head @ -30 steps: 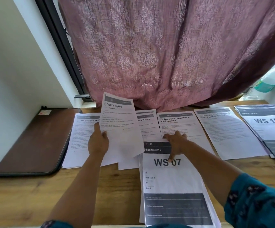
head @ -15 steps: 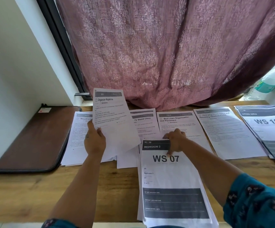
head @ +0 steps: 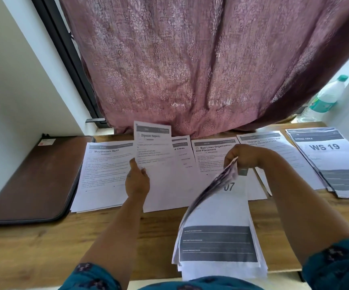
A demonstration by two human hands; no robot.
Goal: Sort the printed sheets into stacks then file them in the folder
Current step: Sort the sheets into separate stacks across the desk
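Sorting under way, folder not yet in use

Far left lies the closed brown leather folder (head: 33, 181). The left hand (head: 137, 182) still pinches the white printed "Organize Napkins" sheet (head: 152, 147) aloft; the right hand (head: 242, 159), flat before, now pinches the near pile's top sheet (head: 209, 189) (lifting it), bare wooden table (head: 44, 248) near left.

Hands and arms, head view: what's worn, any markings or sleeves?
Both hands are bare: left hand, right hand. No gloves, rings, watch or bands show. Forearms are uncovered up to short teal sleeves with a small dark floral print, the left sleeve and the right sleeve at the frame's bottom edge.
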